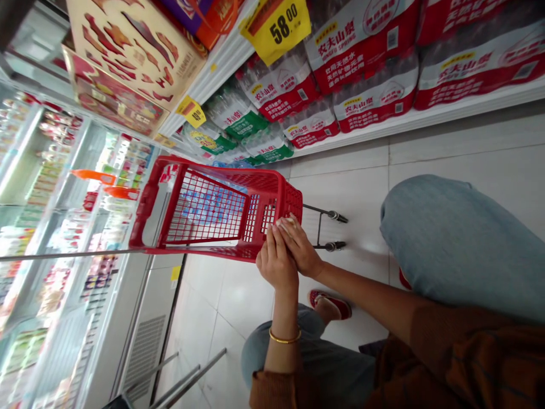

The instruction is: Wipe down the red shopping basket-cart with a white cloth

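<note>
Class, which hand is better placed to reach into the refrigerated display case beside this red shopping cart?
Left, probably. The left hand sits closer to the refrigerated display case, while the right hand lies farther away, on the far side of it, at the rim of the red shopping cart.

Both hands [276,258] on red shopping trolley [221,168]

I'm looking at a white store shelf [451,111] stacked with shrink-wrapped packs of bottled water [361,57]. A red shopping trolley [264,187] stands on its wheels on the pale tile floor [238,301].
</note>
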`<control>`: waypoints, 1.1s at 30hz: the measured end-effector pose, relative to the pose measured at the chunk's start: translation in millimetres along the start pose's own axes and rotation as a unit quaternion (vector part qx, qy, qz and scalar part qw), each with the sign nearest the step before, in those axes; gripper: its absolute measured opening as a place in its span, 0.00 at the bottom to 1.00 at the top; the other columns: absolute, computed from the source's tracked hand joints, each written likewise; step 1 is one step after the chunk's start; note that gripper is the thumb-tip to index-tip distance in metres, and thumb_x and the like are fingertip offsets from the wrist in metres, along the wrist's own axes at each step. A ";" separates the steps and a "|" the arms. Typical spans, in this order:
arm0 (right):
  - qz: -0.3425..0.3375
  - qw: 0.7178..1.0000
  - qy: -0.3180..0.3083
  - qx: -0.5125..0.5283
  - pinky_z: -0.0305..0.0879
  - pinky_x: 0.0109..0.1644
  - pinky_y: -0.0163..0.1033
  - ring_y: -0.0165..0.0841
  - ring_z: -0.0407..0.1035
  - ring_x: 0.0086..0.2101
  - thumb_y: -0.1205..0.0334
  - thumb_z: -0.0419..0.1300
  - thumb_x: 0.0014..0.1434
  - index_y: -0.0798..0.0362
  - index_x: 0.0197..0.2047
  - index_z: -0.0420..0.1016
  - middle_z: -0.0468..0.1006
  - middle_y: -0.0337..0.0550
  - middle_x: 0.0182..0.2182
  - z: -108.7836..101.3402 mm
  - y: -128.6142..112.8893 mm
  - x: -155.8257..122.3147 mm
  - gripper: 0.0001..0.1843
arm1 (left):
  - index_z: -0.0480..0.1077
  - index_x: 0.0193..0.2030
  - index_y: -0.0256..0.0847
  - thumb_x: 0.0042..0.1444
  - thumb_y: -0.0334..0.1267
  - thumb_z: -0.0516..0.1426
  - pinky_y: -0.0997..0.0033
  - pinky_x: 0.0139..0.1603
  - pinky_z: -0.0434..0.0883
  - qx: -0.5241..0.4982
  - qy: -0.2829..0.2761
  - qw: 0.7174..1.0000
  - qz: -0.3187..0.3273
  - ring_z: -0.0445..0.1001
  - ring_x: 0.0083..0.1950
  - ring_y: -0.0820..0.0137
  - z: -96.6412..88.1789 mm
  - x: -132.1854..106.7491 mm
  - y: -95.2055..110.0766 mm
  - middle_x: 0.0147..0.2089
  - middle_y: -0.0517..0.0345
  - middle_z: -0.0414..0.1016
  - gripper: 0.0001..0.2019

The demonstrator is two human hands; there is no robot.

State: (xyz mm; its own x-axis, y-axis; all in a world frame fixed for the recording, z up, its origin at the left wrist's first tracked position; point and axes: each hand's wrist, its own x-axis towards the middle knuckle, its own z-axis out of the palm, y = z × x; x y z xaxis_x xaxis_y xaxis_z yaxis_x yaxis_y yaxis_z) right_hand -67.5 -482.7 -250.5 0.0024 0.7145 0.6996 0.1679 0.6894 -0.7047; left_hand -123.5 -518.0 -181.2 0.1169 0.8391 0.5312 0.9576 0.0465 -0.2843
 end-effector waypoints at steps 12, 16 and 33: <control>-0.034 0.985 -0.026 -0.168 0.55 0.68 0.61 0.47 0.34 0.69 0.72 0.45 0.67 0.63 0.71 0.35 0.44 0.63 0.70 20.9 17.9 -25.2 0.33 | 0.63 0.65 0.41 0.66 0.35 0.45 0.62 0.49 0.66 -0.007 -0.017 1.000 -0.023 0.75 0.49 0.62 -2.0 0.5 3.9 0.59 0.46 0.74 0.22; -0.030 0.985 -0.017 -0.169 0.56 0.68 0.60 0.47 0.32 0.69 0.72 0.44 0.67 0.63 0.71 0.32 0.40 0.63 0.70 19.7 17.6 -27.7 0.34 | 0.62 0.66 0.41 0.66 0.35 0.46 0.63 0.48 0.65 0.003 0.006 1.000 -0.017 0.75 0.49 0.63 0.0 0.2 4.7 0.58 0.46 0.74 0.22; 0.093 0.992 -0.021 -0.086 0.58 0.67 0.56 0.42 0.40 0.69 0.70 0.45 0.69 0.50 0.72 0.29 0.50 0.56 0.69 30.8 49.6 -86.1 0.36 | 0.60 0.66 0.41 0.65 0.33 0.46 0.63 0.49 0.65 0.006 0.019 1.000 0.010 0.75 0.50 0.63 3.8 -4.4 -2.4 0.58 0.46 0.74 0.23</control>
State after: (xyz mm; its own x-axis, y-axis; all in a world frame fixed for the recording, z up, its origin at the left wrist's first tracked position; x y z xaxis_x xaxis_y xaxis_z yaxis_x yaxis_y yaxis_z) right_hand -89.8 -506.4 -349.3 0.0094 0.8338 0.5520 0.3333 0.5178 -0.7879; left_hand -127.2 -519.6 -185.9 0.1468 0.8186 0.5553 0.9516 0.0364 -0.3053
